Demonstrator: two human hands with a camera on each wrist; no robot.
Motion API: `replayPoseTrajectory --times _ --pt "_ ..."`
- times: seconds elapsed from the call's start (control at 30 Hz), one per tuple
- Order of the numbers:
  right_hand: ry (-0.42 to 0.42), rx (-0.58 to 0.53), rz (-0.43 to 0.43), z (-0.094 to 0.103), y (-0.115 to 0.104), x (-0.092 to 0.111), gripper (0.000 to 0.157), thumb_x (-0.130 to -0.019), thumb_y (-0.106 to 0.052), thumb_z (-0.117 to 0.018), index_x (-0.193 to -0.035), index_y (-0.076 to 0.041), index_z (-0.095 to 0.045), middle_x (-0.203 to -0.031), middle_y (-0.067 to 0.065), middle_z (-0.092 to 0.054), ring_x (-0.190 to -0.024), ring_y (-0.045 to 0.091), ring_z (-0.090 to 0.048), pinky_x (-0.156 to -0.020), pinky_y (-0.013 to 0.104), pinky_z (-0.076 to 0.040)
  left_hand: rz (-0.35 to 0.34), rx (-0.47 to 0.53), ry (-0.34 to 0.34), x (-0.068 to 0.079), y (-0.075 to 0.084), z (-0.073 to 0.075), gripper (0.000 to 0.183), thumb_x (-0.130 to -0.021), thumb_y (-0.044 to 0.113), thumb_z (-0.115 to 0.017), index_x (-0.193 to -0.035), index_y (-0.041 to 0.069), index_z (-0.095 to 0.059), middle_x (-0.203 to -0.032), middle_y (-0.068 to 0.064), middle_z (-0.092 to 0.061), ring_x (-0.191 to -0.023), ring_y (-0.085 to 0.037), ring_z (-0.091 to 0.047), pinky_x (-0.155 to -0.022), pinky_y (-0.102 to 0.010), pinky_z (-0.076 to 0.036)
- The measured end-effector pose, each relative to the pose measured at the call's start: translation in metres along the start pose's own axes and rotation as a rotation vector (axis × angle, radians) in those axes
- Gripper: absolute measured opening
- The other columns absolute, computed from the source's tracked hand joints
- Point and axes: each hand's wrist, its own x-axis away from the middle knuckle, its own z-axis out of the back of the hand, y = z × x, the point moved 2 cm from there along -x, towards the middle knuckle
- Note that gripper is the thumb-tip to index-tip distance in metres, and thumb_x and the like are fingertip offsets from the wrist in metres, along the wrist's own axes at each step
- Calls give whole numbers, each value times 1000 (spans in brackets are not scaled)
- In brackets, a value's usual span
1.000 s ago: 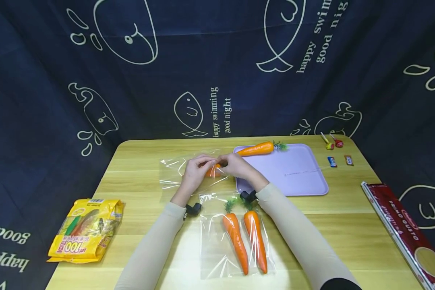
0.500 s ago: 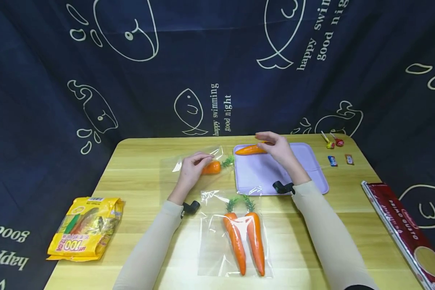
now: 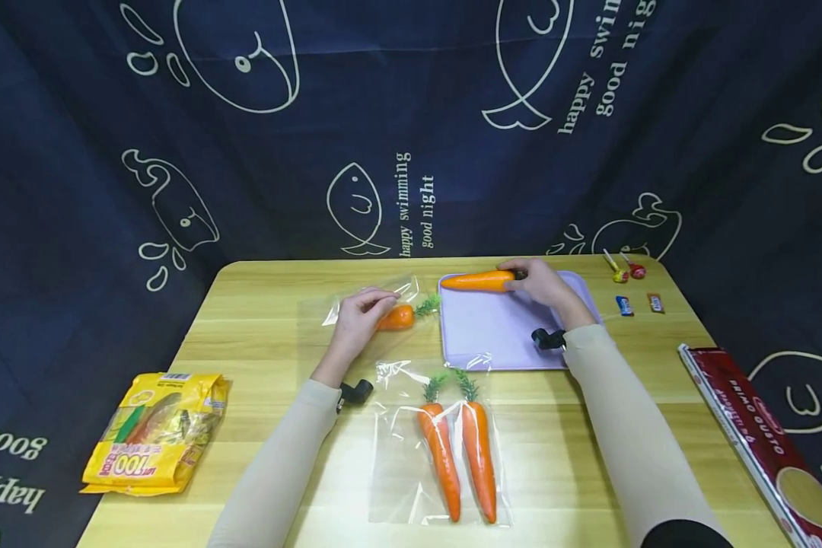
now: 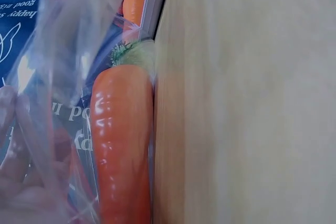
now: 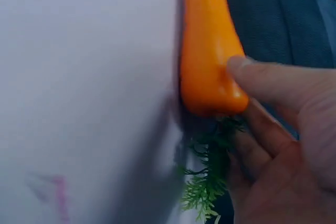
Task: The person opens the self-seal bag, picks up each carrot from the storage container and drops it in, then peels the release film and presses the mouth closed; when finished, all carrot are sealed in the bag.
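The orange carrot (image 3: 478, 281) lies along the far edge of the lilac tray (image 3: 493, 335), its tip pointing left, away from the right grip (image 3: 543, 283), its green leaves (image 5: 202, 192) beside the palm. That grip is closed to the carrot's width at the thick end, thumb against the skin and fingers round behind the leafy stalk; whether the weight is off the tray cannot be told. To its left, past the tray's rim, the left grip (image 3: 356, 323) is drawn to a narrow pinch on a thin clear bag (image 3: 409, 291), and a second carrot (image 3: 397, 317) lies just beside those fingers, leaves toward the tray. Nearer the person than both grips, a flat cellophane bag (image 3: 397, 479) holds two more carrots (image 3: 479, 460). Right of the right grip are two lollipops (image 3: 634, 268) and two wrapped sweets (image 3: 624, 306); farther right is a Primo Gusto spaghetti pack (image 3: 753, 426). Well left of the left grip, a yellow packet (image 3: 157, 434) lies on the worktop (image 3: 246, 327). The step in hand looks to be picking the carrot off the tray; the next move seems to call for a steady lift clear of the rim, tip leading leftward, with the pinched bag spread enough to admit it.
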Motion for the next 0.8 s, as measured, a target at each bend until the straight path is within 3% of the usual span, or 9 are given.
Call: replayPoseTrajectory --times 0.27,0.5,0.67,0.8 --pt "1 35 -31 -3 4 3 47 -90 -17 -73 -135 -16 -62 -142 18 -55 -121 34 -49 -113 53 -36 -13 16 5 0 -1 -1 21 -90 32 -73 -103 16 -79 -104 -3 -75 -99 -14 -67 -88 -22 -57" --pt "6 85 1 1 -8 13 48 -91 -23 -73 -137 -18 -62 -138 18 -58 -104 33 -55 -90 43 -47 -3 25 13 -1 -2 0 21 -91 31 -73 -103 15 -79 -104 -5 -75 -97 -13 -67 -85 -20 -56" --pt "37 56 77 6 -25 25 48 -91 -21 -74 -137 -15 -61 -141 16 -58 -122 33 -55 -105 50 -46 1 39 34 -5 -5 2 19 -90 28 -74 -102 14 -79 -104 -5 -75 -94 -13 -68 -84 -20 -57" --pt "56 30 140 10 -44 41 46 -89 -17 -75 -133 -13 -64 -139 15 -59 -127 37 -55 -107 54 -47 -12 62 41 -9 -5 4 19 -90 27 -74 -102 13 -79 -103 -5 -75 -93 -13 -69 -83 -23 -59"
